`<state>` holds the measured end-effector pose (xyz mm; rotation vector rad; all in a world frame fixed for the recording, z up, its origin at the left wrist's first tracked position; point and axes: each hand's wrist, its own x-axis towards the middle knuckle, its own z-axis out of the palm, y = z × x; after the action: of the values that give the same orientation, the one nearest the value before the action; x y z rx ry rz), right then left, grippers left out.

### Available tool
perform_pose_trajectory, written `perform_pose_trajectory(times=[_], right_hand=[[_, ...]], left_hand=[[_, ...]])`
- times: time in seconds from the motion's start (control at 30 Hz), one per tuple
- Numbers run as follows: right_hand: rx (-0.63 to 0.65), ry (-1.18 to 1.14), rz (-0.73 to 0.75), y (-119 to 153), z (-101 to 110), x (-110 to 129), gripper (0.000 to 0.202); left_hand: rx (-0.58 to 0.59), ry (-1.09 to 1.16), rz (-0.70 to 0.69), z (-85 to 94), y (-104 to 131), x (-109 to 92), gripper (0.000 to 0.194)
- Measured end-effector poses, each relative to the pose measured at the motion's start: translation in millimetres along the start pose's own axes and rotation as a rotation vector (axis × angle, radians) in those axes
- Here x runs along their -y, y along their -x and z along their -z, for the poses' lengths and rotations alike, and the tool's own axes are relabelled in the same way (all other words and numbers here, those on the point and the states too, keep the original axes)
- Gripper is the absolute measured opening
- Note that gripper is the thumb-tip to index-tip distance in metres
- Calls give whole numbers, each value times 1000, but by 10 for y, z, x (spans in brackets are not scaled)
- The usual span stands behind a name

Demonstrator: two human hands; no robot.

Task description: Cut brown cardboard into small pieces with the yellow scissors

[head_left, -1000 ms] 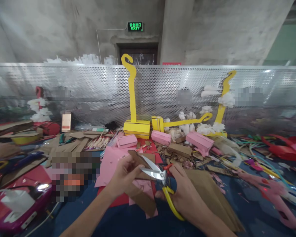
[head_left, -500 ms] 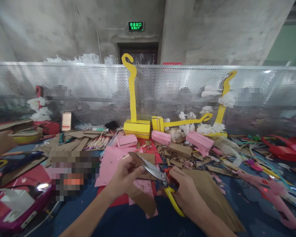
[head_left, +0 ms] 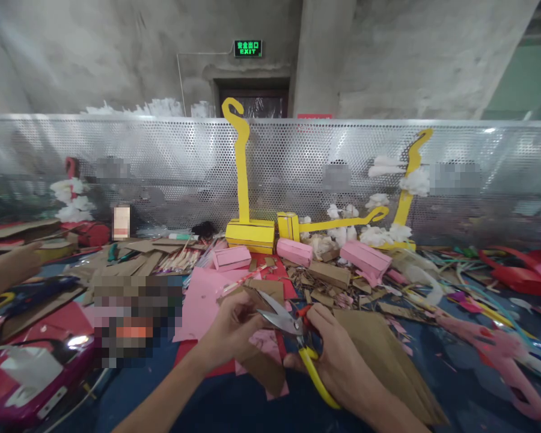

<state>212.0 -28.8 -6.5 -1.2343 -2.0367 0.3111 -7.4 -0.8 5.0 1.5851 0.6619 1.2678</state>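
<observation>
My right hand (head_left: 331, 355) is wrapped round scissors (head_left: 285, 320) with one red and one yellow handle. The blades are spread and point left toward my left hand (head_left: 228, 331). That hand is closed in a pinch on a small piece of brown cardboard (head_left: 253, 294), mostly hidden by the fingers and the upper blade. Below it a brown cardboard strip (head_left: 268, 370) slants down over pink scraps; I cannot tell whether the hand touches it. Pink sheet (head_left: 198, 300) and red sheet lie under and behind the hands.
A pink glue gun (head_left: 487, 346) lies at right, near a folded brown cardboard sheet (head_left: 383, 361). Behind stand pink boxes (head_left: 365, 260) and a yellow hooked neck on a box (head_left: 243, 174), before a perforated metal divider (head_left: 297, 162). Another person's hand (head_left: 9, 267) is at far left.
The scissor blades have parted from nearly closed, and the yellow handle has swung slightly down. My left hand has shifted a little with the cardboard. The other person's hand reaches further right.
</observation>
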Motion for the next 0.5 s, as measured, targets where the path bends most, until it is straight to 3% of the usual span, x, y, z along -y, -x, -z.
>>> perform_pose_trajectory(times=[0.3,0.5], right_hand=[[-43,-16,11,-28,-23,-55,44],[-47,-41,-13,-43,-23,-53,44]], left_hand=[[-5,82,44,-10,2,10,21],[-40,23,50,16,1,60,23]])
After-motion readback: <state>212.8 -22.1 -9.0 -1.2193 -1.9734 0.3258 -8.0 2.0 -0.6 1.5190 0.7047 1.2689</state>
